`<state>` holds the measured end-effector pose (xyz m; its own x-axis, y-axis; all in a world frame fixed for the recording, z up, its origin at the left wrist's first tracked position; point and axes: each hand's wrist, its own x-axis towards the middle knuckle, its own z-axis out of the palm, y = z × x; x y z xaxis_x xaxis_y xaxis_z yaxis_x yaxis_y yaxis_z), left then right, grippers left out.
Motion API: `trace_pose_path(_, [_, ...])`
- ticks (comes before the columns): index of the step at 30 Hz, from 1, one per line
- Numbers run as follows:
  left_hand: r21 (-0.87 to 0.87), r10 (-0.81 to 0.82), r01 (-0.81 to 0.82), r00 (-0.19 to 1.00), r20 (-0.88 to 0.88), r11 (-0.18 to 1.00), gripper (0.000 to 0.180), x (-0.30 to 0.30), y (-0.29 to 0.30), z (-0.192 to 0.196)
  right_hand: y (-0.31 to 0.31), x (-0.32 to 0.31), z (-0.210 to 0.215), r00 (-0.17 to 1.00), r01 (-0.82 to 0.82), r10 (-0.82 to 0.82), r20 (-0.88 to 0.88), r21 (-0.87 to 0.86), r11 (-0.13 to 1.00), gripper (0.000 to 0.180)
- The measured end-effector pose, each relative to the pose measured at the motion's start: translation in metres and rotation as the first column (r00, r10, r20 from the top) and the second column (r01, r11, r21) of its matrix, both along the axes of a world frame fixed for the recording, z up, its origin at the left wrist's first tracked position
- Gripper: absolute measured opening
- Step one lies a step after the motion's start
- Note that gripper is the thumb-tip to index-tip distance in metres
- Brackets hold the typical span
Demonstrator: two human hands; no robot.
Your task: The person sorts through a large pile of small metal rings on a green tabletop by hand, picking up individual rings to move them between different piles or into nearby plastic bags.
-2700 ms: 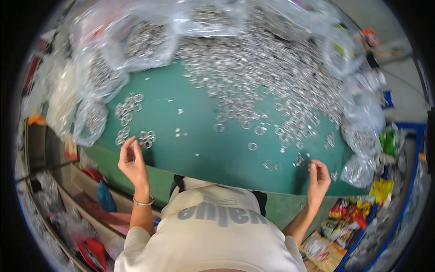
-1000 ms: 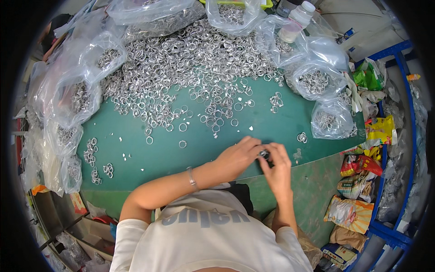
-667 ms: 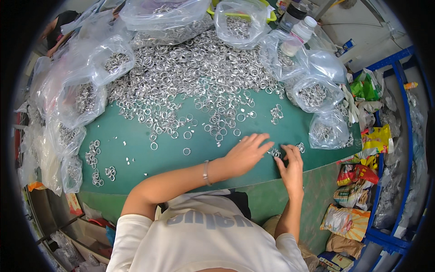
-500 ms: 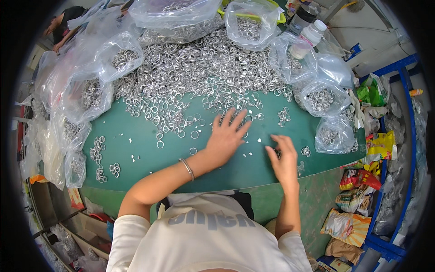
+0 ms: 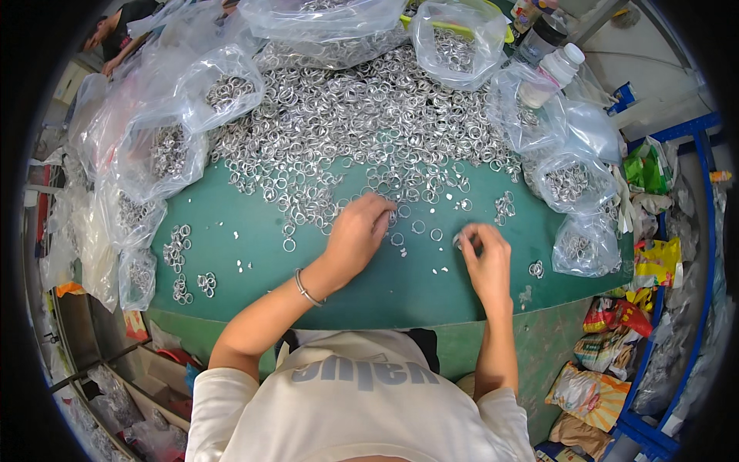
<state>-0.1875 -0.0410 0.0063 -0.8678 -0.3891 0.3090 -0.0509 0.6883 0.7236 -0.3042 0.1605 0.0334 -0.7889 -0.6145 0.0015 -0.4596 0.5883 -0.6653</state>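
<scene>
A broad heap of silvery metal rings [image 5: 369,108] covers the far half of the green tabletop. At the heap's near edge my left hand [image 5: 356,235] has its fingers drawn together; rings lie against its fingertips, and what is between them cannot be made out. My right hand [image 5: 486,262], farther right over the table, pinches a small silvery ring [image 5: 458,240] between thumb and fingers. Between the hands lie a few single rings, such as one loose ring [image 5: 436,234], and small white flakes [image 5: 440,270].
Clear plastic bags of rings [image 5: 165,154] line the left, more bags [image 5: 566,181] the right. Small ring clusters [image 5: 206,284] sit near the front left, another cluster [image 5: 536,269] at right. A white bottle [image 5: 560,65] stands far right. Blue shelving [image 5: 704,215] holds packages.
My left hand, spread flat over the rings before, has drawn back left and closed its fingers. Several rings now lie apart between the hands. My right hand's fingers have come together. The view has shifted slightly.
</scene>
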Motion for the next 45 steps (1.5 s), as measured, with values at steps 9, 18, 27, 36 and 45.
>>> trace_pose_path(9, [-0.007,0.121,-0.121,0.992,0.035,0.993,0.018,-0.003,-0.021,-0.005,0.011,0.01,0.021,0.946,-0.079,0.132,-0.295,0.183,0.98,0.021])
trace_pose_path(18, [-0.354,0.021,0.006,0.997,0.072,0.935,0.033,-0.01,0.005,-0.006,-0.09,-0.013,-0.023,0.89,-0.275,0.209,-0.406,-0.112,0.955,0.019])
trace_pose_path(27, [-0.212,0.027,-0.018,0.999,0.04,0.977,0.024,-0.002,-0.006,0.0,-0.043,-0.023,-0.025,0.93,0.042,0.064,0.363,-0.278,0.96,0.005])
trace_pose_path(36, [0.303,-0.188,0.184,0.982,-0.016,0.935,0.044,-0.015,0.02,0.009,-0.047,-0.01,-0.007,0.765,0.267,0.073,0.64,-0.417,0.869,0.006])
trace_pose_path(45, [-0.046,-0.05,0.056,0.993,0.111,0.997,0.04,-0.005,0.015,0.01,-0.005,-0.015,0.02,0.995,0.102,-0.103,0.012,0.104,0.989,0.005])
